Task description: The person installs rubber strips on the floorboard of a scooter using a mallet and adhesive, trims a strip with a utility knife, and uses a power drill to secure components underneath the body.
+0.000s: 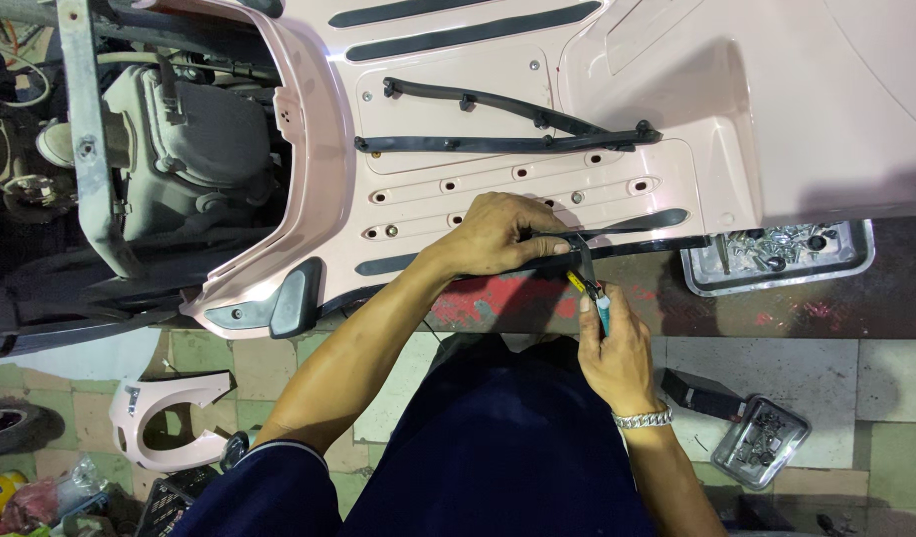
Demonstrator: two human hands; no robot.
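The left hand (498,237) pinched the thin, probably flexible black rubber strip (627,247) near its end, while the right hand (617,350) gripped a teal-handled screwdriver (590,291).

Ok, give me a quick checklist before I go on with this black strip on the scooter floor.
1. Left hand steadying the black strip: ok, it presses the strip against the pink floorboard.
2. Right hand gripping the tool: ok, fingers closed round its teal handle.
3. Tool tip on the strip: cannot tell, the contact point is hidden by the left hand.
4. Fasteners at hand: ok, a metal tray of screws sits just to the right.
5. Upper strips seated: not ok, they lie loose and crossed above the slots.
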